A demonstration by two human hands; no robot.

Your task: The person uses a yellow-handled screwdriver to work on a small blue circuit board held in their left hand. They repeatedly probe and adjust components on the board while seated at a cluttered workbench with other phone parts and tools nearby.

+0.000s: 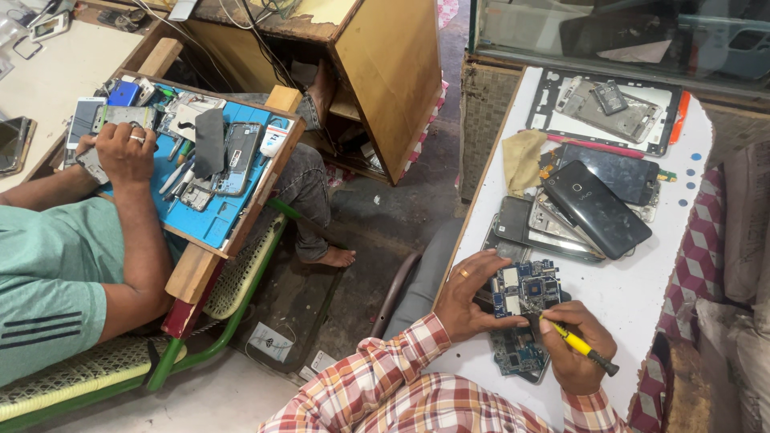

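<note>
Left hand (464, 297) pinched the circuit board (527, 289) at the white table's (642, 297) near edge; right hand (573, 349) gripped a yellow screwdriver (579, 346) on it. I judged a slipping tip could gouge components.

We are viewing a blue circuit board (527, 289), a yellow-handled screwdriver (579, 345) with a black end, a red, white and yellow plaid sleeve (377, 385), a white worktop (634, 293), a black phone back (597, 208), and a blue mat (210, 218).
</note>
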